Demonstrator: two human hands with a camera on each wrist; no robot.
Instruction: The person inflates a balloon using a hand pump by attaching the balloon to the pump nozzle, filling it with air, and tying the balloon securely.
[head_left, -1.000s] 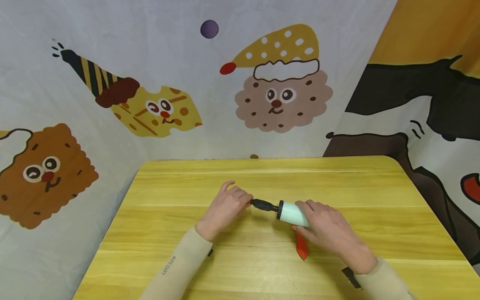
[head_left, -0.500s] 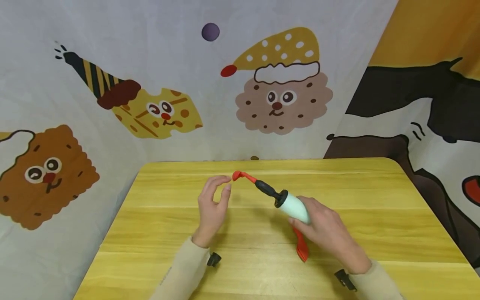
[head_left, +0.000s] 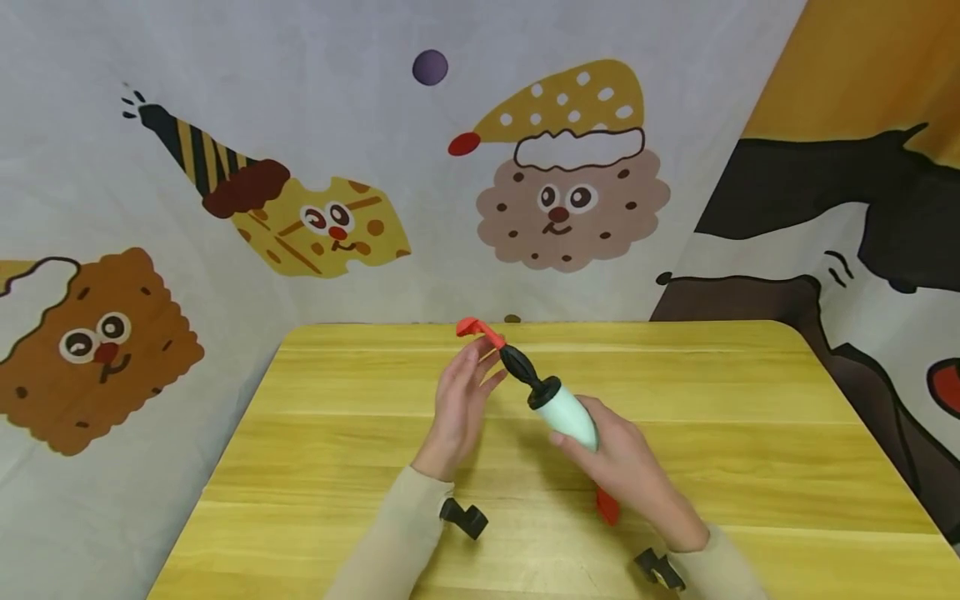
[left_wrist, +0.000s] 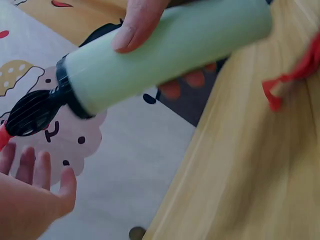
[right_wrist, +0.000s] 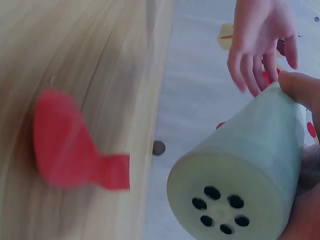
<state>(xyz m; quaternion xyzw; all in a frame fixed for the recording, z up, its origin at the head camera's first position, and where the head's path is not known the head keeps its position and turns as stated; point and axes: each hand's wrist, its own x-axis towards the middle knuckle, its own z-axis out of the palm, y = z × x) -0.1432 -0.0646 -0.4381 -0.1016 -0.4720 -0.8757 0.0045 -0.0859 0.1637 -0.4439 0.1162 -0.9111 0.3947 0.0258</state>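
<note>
My right hand [head_left: 626,454] grips the pale green body of a hand balloon pump [head_left: 566,412], thumb along its near side. The pump slants up to the left, off the table. Over the tip of its black nozzle [head_left: 517,365] sits a limp red balloon [head_left: 483,330], its end flopped to the left. Below and beside that balloon is my left hand [head_left: 457,408], fingers spread and loosely bent; whether a fingertip touches it I cannot tell. The right wrist view shows several holes in the pump's end [right_wrist: 225,200].
Another flat red balloon [head_left: 607,507] lies on the wooden table [head_left: 337,433], partly behind my right hand in the head view. Dark clips [head_left: 467,518] are at both wrists. A white cloth printed with cartoon biscuits [head_left: 573,208] hangs behind the table's far edge.
My left hand has let go of the balloon at the nozzle, opened, and moved back beside it. The pump's nozzle has tilted upward, and the balloon now hangs free from it.
</note>
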